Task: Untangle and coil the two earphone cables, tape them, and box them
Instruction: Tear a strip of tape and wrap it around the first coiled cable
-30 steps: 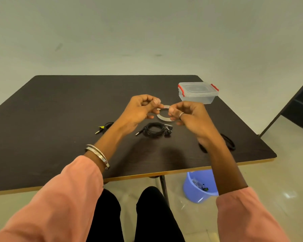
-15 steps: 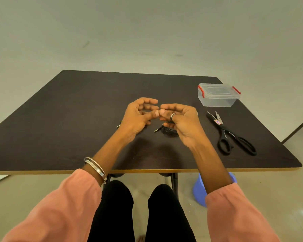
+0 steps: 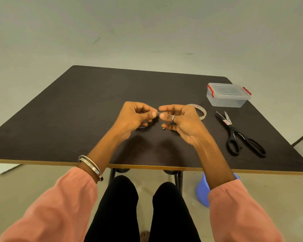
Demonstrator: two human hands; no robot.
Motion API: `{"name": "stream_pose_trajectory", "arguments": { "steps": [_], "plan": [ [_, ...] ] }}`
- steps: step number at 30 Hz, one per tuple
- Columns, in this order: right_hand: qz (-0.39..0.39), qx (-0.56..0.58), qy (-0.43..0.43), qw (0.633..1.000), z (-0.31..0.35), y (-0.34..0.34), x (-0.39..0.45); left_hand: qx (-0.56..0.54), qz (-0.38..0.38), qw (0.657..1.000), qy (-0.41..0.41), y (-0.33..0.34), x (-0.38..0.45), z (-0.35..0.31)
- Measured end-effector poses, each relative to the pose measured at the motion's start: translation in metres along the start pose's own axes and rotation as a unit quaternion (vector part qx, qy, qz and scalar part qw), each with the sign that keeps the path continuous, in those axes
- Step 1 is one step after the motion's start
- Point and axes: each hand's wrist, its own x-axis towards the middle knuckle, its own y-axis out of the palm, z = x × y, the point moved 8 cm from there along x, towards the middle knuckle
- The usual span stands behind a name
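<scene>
My left hand [image 3: 136, 116] and right hand [image 3: 180, 119] are raised side by side over the middle of the dark table [image 3: 77, 110], fingertips almost meeting. Between them I pinch a short strip of clear tape [image 3: 158, 114], left thumb and forefinger on one end, right thumb and forefinger on the other; the strip is small and nearly see-through, so its edges are hard to make out.

Beneath the left hand a dark coiled earphone cable [image 3: 144, 127] lies on the table, mostly hidden by my fingers. Only a metal jack tip [image 3: 163, 128] shows beneath the right hand; whether a 2nd coil lies beneath that palm I cannot tell.

The tape roll [image 3: 202, 112] lies flat at 2 o'clock from the right hand, its near side cut off by my knuckles. The clear box [image 3: 227, 98] with red clips sits further out at 2 o'clock, lid on. Black-handled scissors [image 3: 238, 135] lie at 3 o'clock from the right hand, blades pointing away from me and slightly parted.

Under the table edge a blue bucket [image 3: 202, 191] shows only in part behind my right forearm. A metal bangle [image 3: 91, 167] sits on my left wrist, a ring [image 3: 173, 118] on 1 right finger.
</scene>
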Motion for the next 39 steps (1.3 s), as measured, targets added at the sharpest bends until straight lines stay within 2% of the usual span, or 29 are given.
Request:
{"name": "stream_pose_trajectory", "arguments": {
  "steps": [5,10,15,19,22,24,27,28,29,35,39],
  "plan": [
    [0.026,-0.045,-0.008,0.999,0.007,0.015,0.012,0.037,0.003,0.999,0.017,-0.021,0.009,-0.009],
    [0.044,-0.037,-0.006,0.998,0.012,0.026,0.027,0.073,0.009,0.996,0.041,-0.033,0.018,-0.02],
    [0.053,-0.07,-0.013,0.996,0.015,0.031,0.034,0.085,0.056,0.994,0.032,-0.037,0.024,-0.015],
    [0.03,-0.158,-0.035,0.986,0.014,0.026,0.037,0.1,0.109,0.989,0.026,-0.037,0.026,-0.004],
    [-0.019,-0.175,-0.05,0.983,0.016,0.011,0.04,0.179,0.086,0.979,0.055,-0.041,0.027,-0.001],
    [-0.048,-0.172,-0.053,0.983,0.014,0.002,0.042,0.29,0.087,0.948,0.102,-0.034,0.023,-0.002],
    [-0.068,-0.171,-0.055,0.981,0.008,-0.001,0.044,0.515,0.155,0.829,0.154,-0.008,0.014,0.008],
    [-0.07,-0.174,-0.056,0.981,0.005,-0.001,0.045,0.56,0.168,0.798,0.145,-0.004,0.012,0.013],
    [-0.071,-0.177,-0.059,0.98,0.003,0.0,0.045,0.581,0.171,0.784,0.134,-0.002,0.011,0.018],
    [-0.064,-0.178,-0.086,0.978,-0.003,0.007,0.046,0.573,0.113,0.798,0.149,-0.003,0.006,0.018],
    [-0.055,-0.162,-0.083,0.982,-0.007,0.01,0.046,0.61,0.093,0.759,0.21,-0.003,0.0,0.016]
  ]
}}
